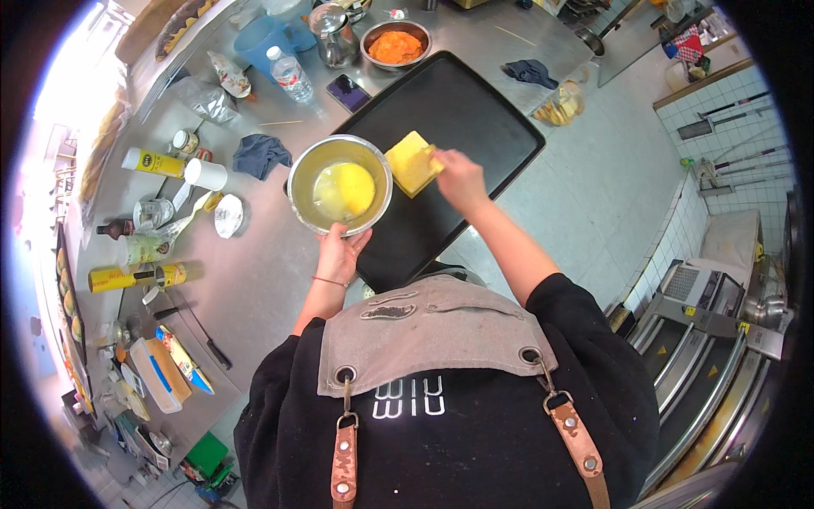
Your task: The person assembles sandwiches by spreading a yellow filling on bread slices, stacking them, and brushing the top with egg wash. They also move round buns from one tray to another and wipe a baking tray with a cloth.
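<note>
My left hand (pixel 340 254) grips the lower rim of a round steel bowl (pixel 297 191), which is tilted so its inside shows. Inside lie a pale yellowish liquid (pixel 327 196) and a smooth bright yellow mass (pixel 356 189); what it is exactly I cannot tell. To the right, my right hand (pixel 461 181) pinches the edge of a yellow square piece (pixel 408 159), porous like sponge or cake. That piece is over a large black baking tray (pixel 464 102), close beside the bowl; whether it touches the tray is unclear.
The steel worktable (pixel 273 210) carries a bowl of orange food (pixel 395 48), a metal pitcher (pixel 334 38), a water bottle (pixel 290 73) and a phone (pixel 348 93). Dark cloths (pixel 262 156) and several containers line the left. A knife (pixel 213 347) lies nearer me. Ovens (pixel 699 369) stand right.
</note>
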A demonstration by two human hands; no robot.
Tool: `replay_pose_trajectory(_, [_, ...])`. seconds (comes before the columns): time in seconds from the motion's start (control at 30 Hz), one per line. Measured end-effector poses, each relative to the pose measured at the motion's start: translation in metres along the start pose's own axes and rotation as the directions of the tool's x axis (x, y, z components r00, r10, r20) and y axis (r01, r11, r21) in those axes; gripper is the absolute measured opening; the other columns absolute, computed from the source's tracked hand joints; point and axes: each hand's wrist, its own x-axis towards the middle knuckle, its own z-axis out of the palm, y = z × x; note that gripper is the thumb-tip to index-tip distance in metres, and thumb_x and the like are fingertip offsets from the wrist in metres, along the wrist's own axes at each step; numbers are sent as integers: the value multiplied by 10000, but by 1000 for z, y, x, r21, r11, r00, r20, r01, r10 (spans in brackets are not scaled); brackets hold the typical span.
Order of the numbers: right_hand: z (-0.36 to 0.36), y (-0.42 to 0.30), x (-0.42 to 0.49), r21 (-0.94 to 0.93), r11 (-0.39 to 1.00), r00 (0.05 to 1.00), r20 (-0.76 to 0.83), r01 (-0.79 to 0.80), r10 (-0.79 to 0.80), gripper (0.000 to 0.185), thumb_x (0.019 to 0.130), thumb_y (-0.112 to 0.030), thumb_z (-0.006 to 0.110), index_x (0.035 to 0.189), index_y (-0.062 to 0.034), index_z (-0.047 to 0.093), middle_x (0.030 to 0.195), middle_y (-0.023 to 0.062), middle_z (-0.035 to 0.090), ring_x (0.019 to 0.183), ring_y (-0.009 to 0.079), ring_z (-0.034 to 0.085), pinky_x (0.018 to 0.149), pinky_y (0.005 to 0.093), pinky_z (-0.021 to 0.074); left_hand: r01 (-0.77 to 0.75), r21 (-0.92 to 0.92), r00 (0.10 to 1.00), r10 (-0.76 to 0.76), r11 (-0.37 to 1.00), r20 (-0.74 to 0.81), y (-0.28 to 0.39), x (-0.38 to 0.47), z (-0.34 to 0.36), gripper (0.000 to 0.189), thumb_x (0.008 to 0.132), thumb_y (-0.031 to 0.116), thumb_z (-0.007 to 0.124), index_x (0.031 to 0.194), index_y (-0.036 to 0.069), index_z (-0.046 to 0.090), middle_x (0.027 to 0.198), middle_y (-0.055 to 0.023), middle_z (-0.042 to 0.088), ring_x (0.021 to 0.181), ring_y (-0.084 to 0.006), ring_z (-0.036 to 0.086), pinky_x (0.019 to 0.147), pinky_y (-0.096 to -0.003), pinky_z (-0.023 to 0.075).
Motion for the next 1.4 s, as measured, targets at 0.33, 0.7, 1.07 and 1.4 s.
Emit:
replay_pose_trajectory(0.33, [19,-17,-23,615,615,863,255,-493,437,157,997,-129,682,1097,-9,663,943,46,699,797,150,693,690,282,564,-59,-53,998,59,997,7,5,-3,-15,473,927,28,491,1391,-24,416,1306,-220,615,1112,-400,688,965,-496,604])
replay_pose_trajectory(0.7, [21,26,6,298,948,986,-88,-107,139,205,902,-25,688,1093,-99,699,988,93,745,841,262,729,725,366,581,-32,-51,999,32,998,2,2,-5,-16,488,923,33,498,1399,-25,408,1294,-237,613,1121,-411,683,1011,-523,572])
replay_pose_trajectory(1.07, [-48,-57,25,250,968,982,184,0,-48,241,819,-42,753,1049,-111,728,971,87,750,852,301,734,714,388,587,-14,-44,999,13,999,-34,1,-6,-9,540,940,21,478,1461,40,335,1369,-217,567,1143,-415,675,975,-531,594])
replay_pose_trajectory(1.4, [8,-99,16,227,923,833,404,309,-378,268,814,-104,679,1067,-193,686,863,55,706,805,271,715,681,404,562,36,61,995,-42,997,89,-3,-16,14,555,968,38,465,1474,98,244,1394,-211,538,1152,-415,678,963,-535,599])
